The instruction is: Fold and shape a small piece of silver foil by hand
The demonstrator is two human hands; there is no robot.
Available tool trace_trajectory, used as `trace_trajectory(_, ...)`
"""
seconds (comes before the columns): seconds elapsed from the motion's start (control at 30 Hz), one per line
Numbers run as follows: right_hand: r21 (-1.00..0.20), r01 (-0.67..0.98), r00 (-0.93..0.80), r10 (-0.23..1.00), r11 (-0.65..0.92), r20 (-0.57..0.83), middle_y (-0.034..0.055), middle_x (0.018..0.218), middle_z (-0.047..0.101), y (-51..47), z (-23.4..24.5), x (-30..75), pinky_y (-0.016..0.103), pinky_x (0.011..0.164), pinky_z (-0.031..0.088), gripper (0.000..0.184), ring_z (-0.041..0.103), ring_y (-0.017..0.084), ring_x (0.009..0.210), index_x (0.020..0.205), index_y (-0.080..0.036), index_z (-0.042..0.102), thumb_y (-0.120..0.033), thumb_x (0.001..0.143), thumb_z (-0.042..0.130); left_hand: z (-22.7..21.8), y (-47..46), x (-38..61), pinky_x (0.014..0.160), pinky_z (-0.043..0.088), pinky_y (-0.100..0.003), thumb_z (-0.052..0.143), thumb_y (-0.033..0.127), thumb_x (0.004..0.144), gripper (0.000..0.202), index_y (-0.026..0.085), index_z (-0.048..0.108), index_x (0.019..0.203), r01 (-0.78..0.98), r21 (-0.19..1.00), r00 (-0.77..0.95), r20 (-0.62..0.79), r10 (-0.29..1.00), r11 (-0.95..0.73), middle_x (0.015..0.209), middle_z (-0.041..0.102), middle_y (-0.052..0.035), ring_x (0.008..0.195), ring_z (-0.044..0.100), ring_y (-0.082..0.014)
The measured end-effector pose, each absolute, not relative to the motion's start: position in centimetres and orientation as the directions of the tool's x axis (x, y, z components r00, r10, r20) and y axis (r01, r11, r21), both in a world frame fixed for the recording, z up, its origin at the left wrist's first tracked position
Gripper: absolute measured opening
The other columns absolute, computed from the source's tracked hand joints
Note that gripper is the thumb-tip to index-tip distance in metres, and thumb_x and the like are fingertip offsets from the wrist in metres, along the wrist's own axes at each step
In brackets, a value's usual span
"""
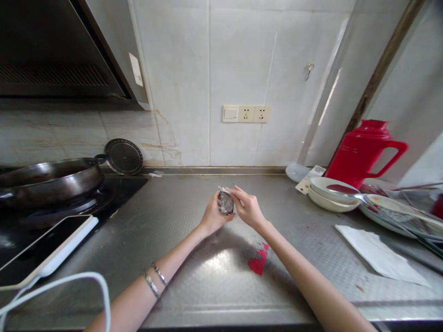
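Above the middle of the steel counter (166,249), my left hand (209,217) wraps round a small, round, glassy container (226,203). Its greyish, shiny round face is turned towards me, with a dark edge; the exact kind does not show. My right hand (252,210) is at the container's upper right edge, thumb and fingers drawn together. Some small whitish bits show by its fingertips, too small to name. Below the hands, near my right forearm, torn red paper (258,263) lies on the counter.
To the left, a pan (51,182) sits on the black stove, with a phone (48,251) and white cable nearer me. A red thermos jug (367,150), stacked bowls (330,196), plates with utensils and a white napkin (379,253) occupy the right side.
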State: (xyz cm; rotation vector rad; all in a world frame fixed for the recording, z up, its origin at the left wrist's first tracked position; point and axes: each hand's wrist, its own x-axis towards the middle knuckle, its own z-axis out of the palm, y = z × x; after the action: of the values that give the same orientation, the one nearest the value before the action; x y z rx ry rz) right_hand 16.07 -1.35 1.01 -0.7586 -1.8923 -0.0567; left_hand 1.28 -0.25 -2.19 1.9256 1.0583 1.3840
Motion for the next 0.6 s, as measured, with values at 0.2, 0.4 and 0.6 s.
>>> trace_trajectory(0.2, -0.172, 0.488, -0.332, 0.364, 0.856, 0.87, 0.005, 0.115, 0.066, -1.8, 0.8, 15.7, 0.046, 0.106, 0.042, 0.04, 0.061, 0.018, 0.11, 0.125, -0.025, 0.053, -0.009, 0.091, 0.04, -1.1, -1.1, 1.4, 0.084, 0.046, -0.034, 0.078, 0.023, 0.056, 0.068, 0.017, 0.046, 0.115, 0.276, 0.79, 0.184, 0.515, 0.837, -0.547, 0.11, 0.061, -0.0093, 0.097, 0.059, -0.0225)
trace_trajectory(0.4, -0.072, 0.463, -0.385, 0.274, 0.883, 0.881, 0.0073, 0.116, 0.066, -2.3, 0.9, 15.7, 0.048, 0.104, 0.043, 0.046, 0.058, 0.02, 0.114, 0.128, -0.024, 0.05, -0.005, 0.088, 0.039, -0.6, -1.3, 1.6, 0.074, 0.047, -0.028, 0.078, 0.026, 0.058, 0.053, 0.016, 0.05, 0.103, 0.203, 0.797, 0.202, 0.535, 0.82, -0.569, 0.098, 0.063, -0.0062, 0.088, 0.06, -0.0196)
trace_trajectory(0.6, -0.061, 0.409, -0.419, 0.247, 0.91, 0.874, 0.0067, 0.116, 0.066, -3.2, 1.2, 15.0, 0.049, 0.104, 0.043, 0.047, 0.058, 0.019, 0.114, 0.128, -0.024, 0.051, -0.004, 0.087, 0.039, 0.1, -0.8, 1.6, 0.063, 0.046, -0.024, 0.073, 0.022, 0.064, 0.026, 0.014, 0.058, 0.083, 0.119, 0.809, 0.282, 0.528, 0.801, -0.575, 0.075, 0.062, -0.0025, 0.071, 0.058, -0.015)
